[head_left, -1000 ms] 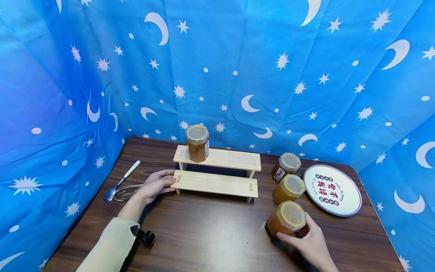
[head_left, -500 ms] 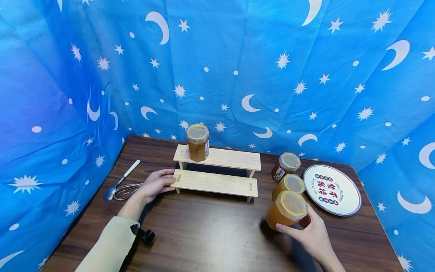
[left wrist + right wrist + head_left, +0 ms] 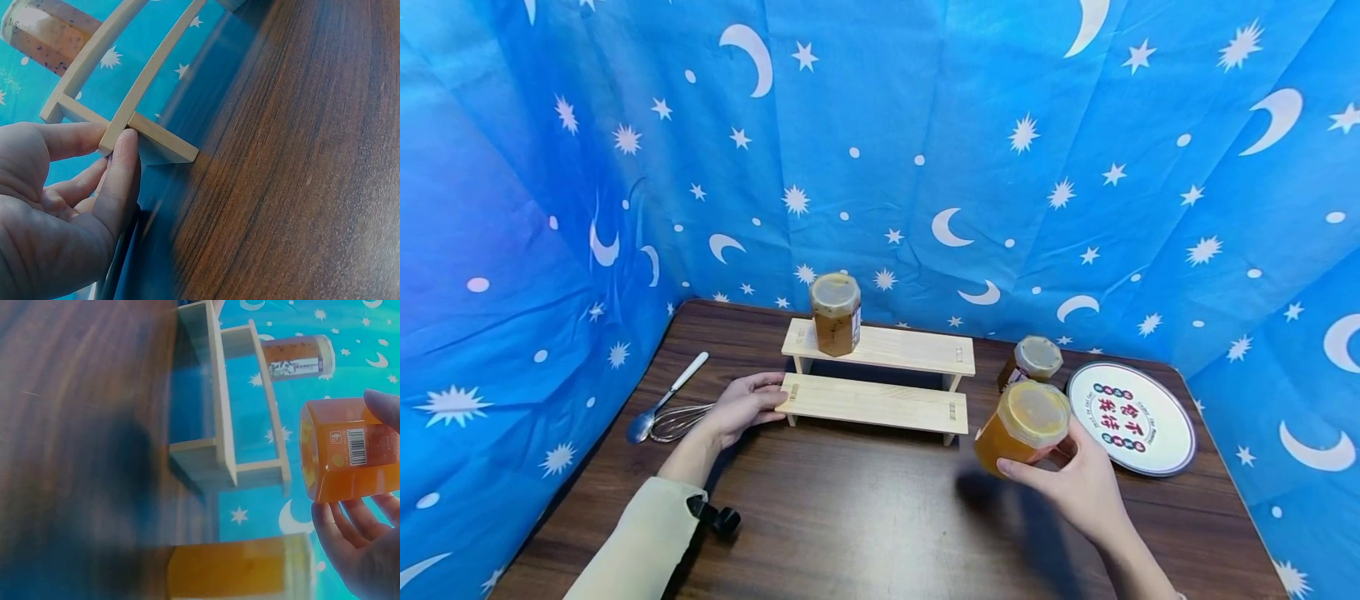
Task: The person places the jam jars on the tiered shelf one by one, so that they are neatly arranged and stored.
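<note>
Now apparently higher: orange jar (image 3: 1021,427) in grip of right hand (image 3: 1081,479), rack (image 3: 876,403) in pinch of left hand (image 3: 741,412).

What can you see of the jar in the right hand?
The jar is amber-orange and faceted, with see-through sides, a pale lid and a label bearing a barcode; glass or plastic, I can't tell. It is roughly upright, clear of the table, right of the wooden stand. The right hand grips its side.

Blue fabric backdrop (image 3: 865,92), creased, printed with white crescents, stars, dots; wraps back, left and right of desk (image 3: 820,525). Purple tint on left side. Desk top: dark brown woodgrain, rounded back corners, semi-gloss, pale glare front-centre.
</note>
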